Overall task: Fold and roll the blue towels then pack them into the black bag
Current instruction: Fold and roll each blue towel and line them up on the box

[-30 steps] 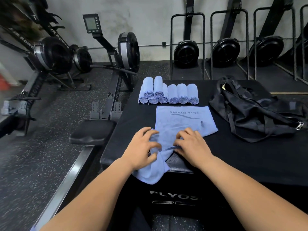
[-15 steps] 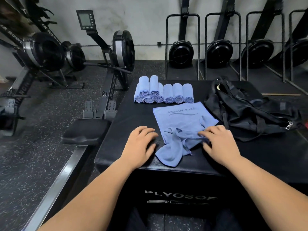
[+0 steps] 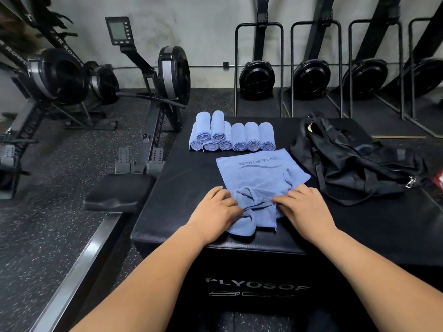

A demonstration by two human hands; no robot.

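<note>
A big black box (image 3: 172, 192) holds everything. The black bag (image 3: 354, 168) lies floppy on its right side, well apart from the hands. In the middle lies the blue towel (image 3: 259, 171), flat at the far end and bunched up at the near end, close to the box edge. Behind it sit the rolled towels (image 3: 239, 137) in a row, two on top. The left hand (image 3: 213, 212) curls into the bunch and grips it. The right hand (image 3: 306, 207) rests on the cloth; I cannot tell if it pinches. If the bunch is not pulled flat, the roll may come out lumpy. A hard tug could slide the towel off the edge
</note>
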